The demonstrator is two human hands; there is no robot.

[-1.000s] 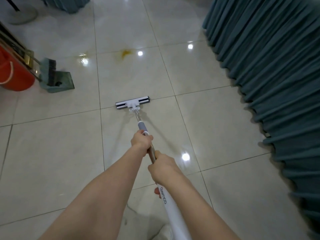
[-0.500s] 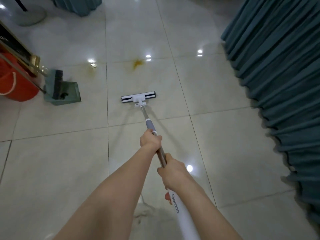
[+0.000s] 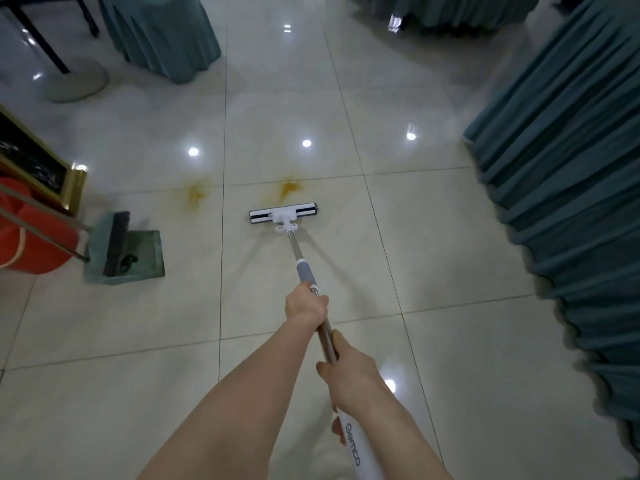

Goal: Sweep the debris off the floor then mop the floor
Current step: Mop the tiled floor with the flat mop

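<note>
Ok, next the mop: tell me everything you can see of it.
The mop is a flat-head type. Its white, seemingly plastic head with dark strips lies flat on the tiled floor, just short of an orange-yellow stain. A thin metal-looking pole with a grey sleeve slants back to a white lettered grip. The left hand grips the pole further forward, and the right hand grips it behind that.

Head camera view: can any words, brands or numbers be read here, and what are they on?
"Gemco", running along the white mop handle just below the right hand; the letters are slightly soft.
Gold-framed board at the left edge: pale marks, too blurred to read.
No other text shows.
</note>
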